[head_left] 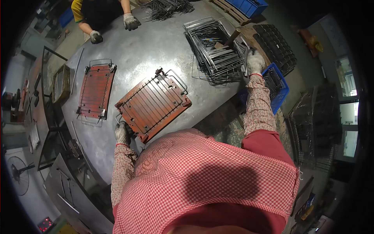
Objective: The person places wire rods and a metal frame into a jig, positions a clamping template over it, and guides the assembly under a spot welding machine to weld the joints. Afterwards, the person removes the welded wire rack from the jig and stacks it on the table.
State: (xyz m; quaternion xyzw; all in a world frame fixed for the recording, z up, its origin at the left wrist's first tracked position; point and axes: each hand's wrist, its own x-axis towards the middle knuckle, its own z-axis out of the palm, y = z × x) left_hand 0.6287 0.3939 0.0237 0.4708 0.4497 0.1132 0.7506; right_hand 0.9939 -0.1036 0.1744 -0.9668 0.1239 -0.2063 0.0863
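A reddish-brown jig plate [154, 107] lies at an angle on the metal table in front of me. Thin rods run across it, and a bent wire loop [179, 81] sticks out past its far right end. My left hand [123, 133], in a grey-white glove, is closed at the jig's near left corner; its fingertips are partly hidden. Far to the right, my gloved right hand [255, 61] is closed on the outer edge of a stack of wire frames [224, 62]. Exactly how many wires it holds I cannot make out.
A second red jig [95, 91] lies at the left. Loose rods [165, 7] are heaped at the far edge, near a co-worker's gloved hands [131, 22]. A hammer-like handle [233, 37] rests on the frames. A blue crate [277, 87] stands beside the table, near dark bundled parts [274, 46].
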